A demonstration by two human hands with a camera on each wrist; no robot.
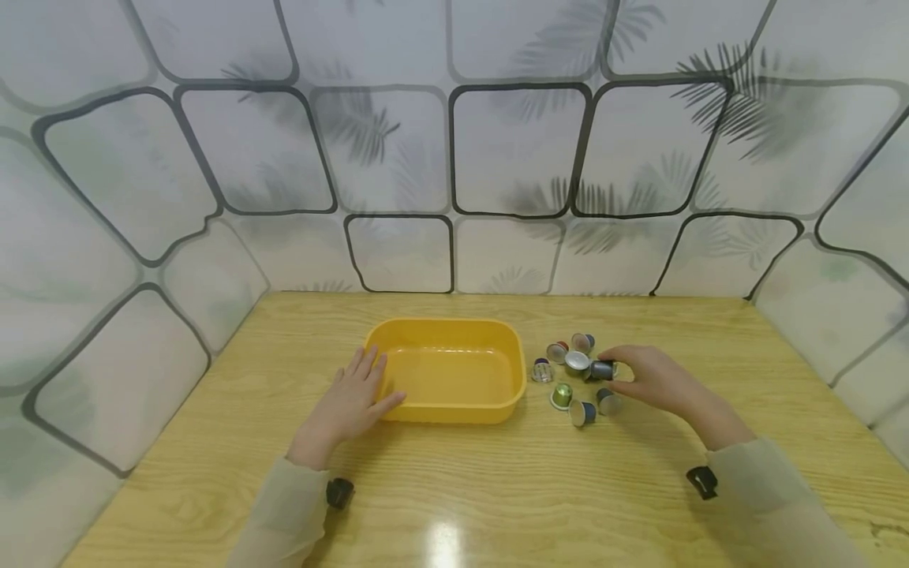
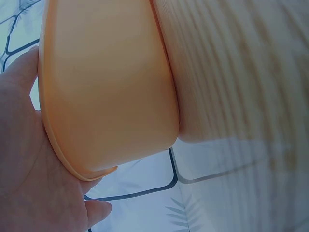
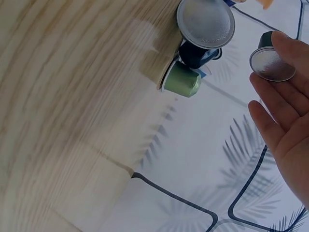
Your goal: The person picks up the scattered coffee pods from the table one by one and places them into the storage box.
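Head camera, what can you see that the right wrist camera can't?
Only the head view shows the yellow tub, the left hand resting flat against its rim, and the whole cluster of coffee capsules. Only the right wrist view shows the foil lid of the dark capsule at the right hand's fingers. Both show the green capsule, the right hand and the wooden table.
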